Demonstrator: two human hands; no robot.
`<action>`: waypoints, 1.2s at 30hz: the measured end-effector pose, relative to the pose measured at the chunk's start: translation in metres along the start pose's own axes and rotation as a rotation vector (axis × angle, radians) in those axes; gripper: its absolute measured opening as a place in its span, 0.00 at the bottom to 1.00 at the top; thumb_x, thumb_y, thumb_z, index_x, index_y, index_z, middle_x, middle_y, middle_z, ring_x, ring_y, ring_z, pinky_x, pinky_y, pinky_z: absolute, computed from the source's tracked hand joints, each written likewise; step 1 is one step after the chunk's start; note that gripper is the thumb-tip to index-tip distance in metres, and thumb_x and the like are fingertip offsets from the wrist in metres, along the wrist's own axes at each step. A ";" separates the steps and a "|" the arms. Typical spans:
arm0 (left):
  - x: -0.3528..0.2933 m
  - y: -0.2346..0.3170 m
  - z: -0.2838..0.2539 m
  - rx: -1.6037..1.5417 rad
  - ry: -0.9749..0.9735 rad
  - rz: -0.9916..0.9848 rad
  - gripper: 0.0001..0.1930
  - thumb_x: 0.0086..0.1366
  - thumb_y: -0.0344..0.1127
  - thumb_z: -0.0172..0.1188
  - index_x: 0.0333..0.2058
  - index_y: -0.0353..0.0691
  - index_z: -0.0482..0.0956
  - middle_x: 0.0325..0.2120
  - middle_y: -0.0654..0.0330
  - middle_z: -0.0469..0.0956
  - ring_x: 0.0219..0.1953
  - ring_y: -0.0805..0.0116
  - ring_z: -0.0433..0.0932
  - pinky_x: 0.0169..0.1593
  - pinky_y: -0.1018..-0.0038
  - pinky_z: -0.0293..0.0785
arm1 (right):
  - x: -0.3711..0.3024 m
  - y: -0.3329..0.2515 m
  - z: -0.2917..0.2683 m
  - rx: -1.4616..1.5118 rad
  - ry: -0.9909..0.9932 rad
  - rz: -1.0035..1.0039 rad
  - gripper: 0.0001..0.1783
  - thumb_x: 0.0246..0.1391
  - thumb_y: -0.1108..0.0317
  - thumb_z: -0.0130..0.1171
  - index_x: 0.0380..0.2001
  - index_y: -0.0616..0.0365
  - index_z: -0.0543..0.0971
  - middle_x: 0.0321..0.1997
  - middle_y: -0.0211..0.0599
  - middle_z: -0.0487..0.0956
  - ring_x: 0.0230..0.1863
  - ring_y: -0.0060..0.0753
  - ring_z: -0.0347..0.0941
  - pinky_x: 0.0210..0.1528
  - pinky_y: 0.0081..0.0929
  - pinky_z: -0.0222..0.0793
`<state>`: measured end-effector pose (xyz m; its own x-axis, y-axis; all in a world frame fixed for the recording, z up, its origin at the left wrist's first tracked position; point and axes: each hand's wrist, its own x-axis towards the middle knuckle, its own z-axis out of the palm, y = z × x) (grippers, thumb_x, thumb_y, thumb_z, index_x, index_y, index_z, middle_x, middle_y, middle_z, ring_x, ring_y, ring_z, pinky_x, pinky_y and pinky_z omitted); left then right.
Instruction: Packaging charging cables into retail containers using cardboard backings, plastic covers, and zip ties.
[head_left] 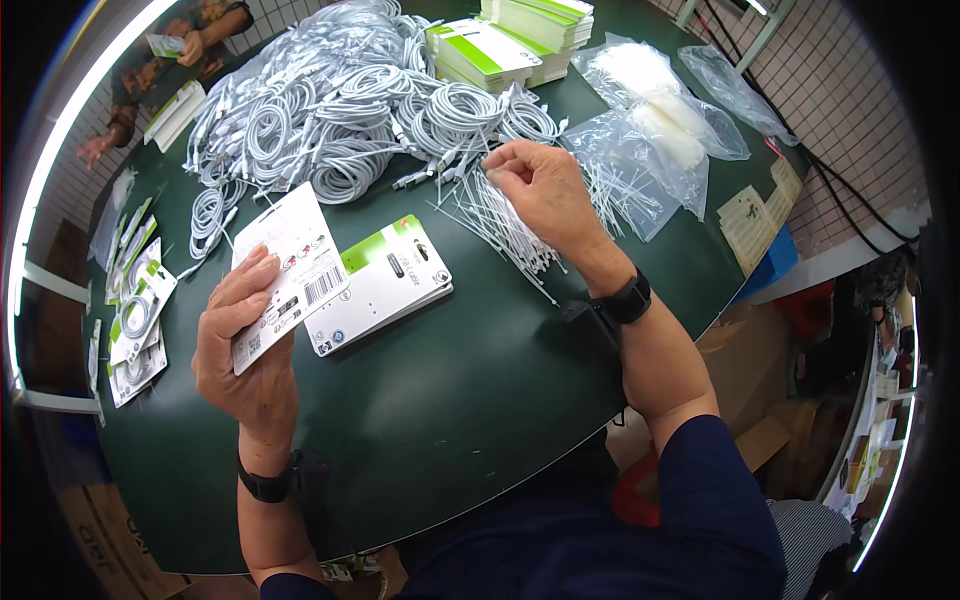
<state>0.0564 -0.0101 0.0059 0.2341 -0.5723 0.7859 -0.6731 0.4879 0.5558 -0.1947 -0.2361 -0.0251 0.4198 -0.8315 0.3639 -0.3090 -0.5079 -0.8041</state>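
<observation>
My left hand point(245, 350) is closed around a white packaging card point(290, 265), tilted up with its printed, barcoded back facing me. Below it on the table lies a small stack of white and green cards point(390, 285) with hang holes. My right hand point(545, 190) is pinched above a loose pile of thin white cable ties point(510, 230). A thin white strip, which looks like a cable tie, shows at its fingertips, partly hidden. Beyond both hands rises a large heap of coiled grey-white cables point(345, 120).
Stacked green and white cards point(490, 55) stand at the back. Clear plastic bags point(650, 100) lie at the back right. Carded cables point(135, 310) are piled at the left edge. Another person's hand point(97, 148) is at the far left. A blue bin point(770, 262) sits beyond the right edge.
</observation>
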 end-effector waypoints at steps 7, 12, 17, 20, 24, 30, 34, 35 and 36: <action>-0.007 -0.003 0.006 0.048 -0.081 0.041 0.11 0.64 0.24 0.71 0.40 0.36 0.76 0.49 0.44 0.85 0.58 0.45 0.82 0.66 0.51 0.73 | -0.004 -0.017 0.000 0.398 -0.027 0.140 0.10 0.62 0.73 0.66 0.44 0.65 0.86 0.34 0.31 0.86 0.33 0.14 0.75 0.35 0.15 0.71; -0.007 -0.007 0.008 0.142 -0.132 0.113 0.14 0.61 0.26 0.73 0.41 0.36 0.77 0.48 0.45 0.85 0.56 0.44 0.83 0.64 0.51 0.75 | -0.011 -0.031 -0.001 0.735 -0.174 0.346 0.12 0.64 0.72 0.66 0.47 0.66 0.85 0.38 0.32 0.85 0.32 0.13 0.73 0.33 0.12 0.67; -0.005 -0.005 0.013 0.246 -0.157 0.182 0.14 0.59 0.26 0.74 0.41 0.36 0.77 0.44 0.47 0.87 0.53 0.43 0.85 0.58 0.54 0.79 | -0.016 -0.034 0.002 0.799 -0.231 0.347 0.13 0.65 0.70 0.66 0.49 0.66 0.84 0.38 0.33 0.85 0.30 0.13 0.71 0.31 0.12 0.65; -0.003 -0.003 0.015 0.272 -0.154 0.193 0.13 0.59 0.25 0.73 0.39 0.37 0.78 0.43 0.48 0.87 0.52 0.44 0.86 0.56 0.56 0.80 | -0.015 -0.036 0.003 0.804 -0.278 0.334 0.13 0.65 0.69 0.66 0.49 0.66 0.84 0.38 0.34 0.85 0.33 0.14 0.73 0.32 0.11 0.66; -0.002 0.001 0.015 0.272 -0.146 0.191 0.13 0.57 0.24 0.74 0.38 0.37 0.78 0.42 0.49 0.87 0.51 0.44 0.86 0.55 0.57 0.81 | -0.019 -0.046 0.004 0.779 -0.302 0.296 0.13 0.65 0.71 0.66 0.49 0.67 0.84 0.38 0.33 0.85 0.36 0.16 0.77 0.36 0.12 0.71; -0.004 0.003 0.014 0.226 -0.144 0.186 0.14 0.54 0.24 0.75 0.37 0.37 0.79 0.42 0.51 0.88 0.50 0.46 0.86 0.54 0.60 0.81 | -0.033 -0.052 0.015 0.575 -0.242 -0.059 0.11 0.64 0.77 0.64 0.48 0.64 0.84 0.40 0.36 0.84 0.38 0.19 0.80 0.39 0.17 0.76; -0.005 0.006 0.011 0.221 -0.139 0.216 0.14 0.52 0.25 0.76 0.36 0.37 0.81 0.41 0.52 0.87 0.50 0.47 0.87 0.54 0.61 0.82 | -0.035 -0.055 0.020 0.350 -0.148 -0.455 0.10 0.61 0.81 0.65 0.45 0.63 0.85 0.41 0.40 0.84 0.37 0.23 0.80 0.39 0.20 0.78; -0.005 0.007 0.010 0.227 -0.134 0.210 0.14 0.52 0.25 0.76 0.36 0.37 0.81 0.41 0.52 0.87 0.50 0.47 0.87 0.54 0.61 0.82 | -0.036 -0.059 0.022 0.300 -0.117 -0.555 0.10 0.59 0.82 0.65 0.44 0.62 0.85 0.41 0.41 0.83 0.37 0.25 0.81 0.39 0.21 0.79; -0.004 0.009 0.009 0.226 -0.138 0.221 0.15 0.52 0.26 0.77 0.36 0.37 0.81 0.41 0.52 0.87 0.50 0.47 0.87 0.53 0.61 0.82 | -0.037 -0.062 0.024 0.252 -0.085 -0.652 0.10 0.58 0.83 0.66 0.43 0.62 0.85 0.41 0.43 0.83 0.36 0.26 0.81 0.38 0.21 0.79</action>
<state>0.0433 -0.0098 0.0052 -0.0211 -0.5606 0.8278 -0.8391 0.4601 0.2902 -0.1707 -0.1687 0.0006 0.5209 -0.3495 0.7788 0.2313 -0.8204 -0.5229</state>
